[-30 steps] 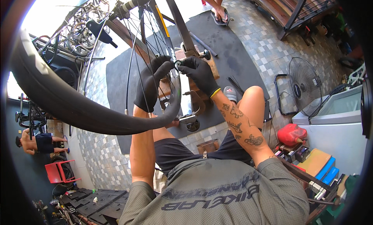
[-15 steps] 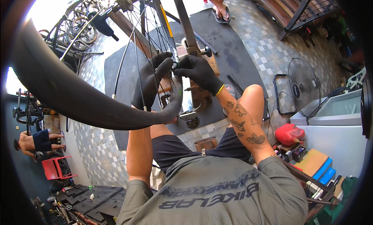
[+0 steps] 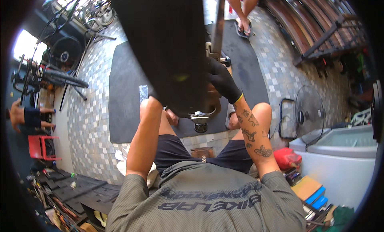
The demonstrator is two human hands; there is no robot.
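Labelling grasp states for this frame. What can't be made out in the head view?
- Left hand: hidden behind the big dark tyre close to the camera; grasp unreadable.
- Right hand, black glove: partly covered by the tyre's edge; fingertips and what they touch can't be seen.
- Stand: top cut off by the upper edge.
- Small parts under the tyre: too blurred to identify.
- Person standing on the mat: only legs show.
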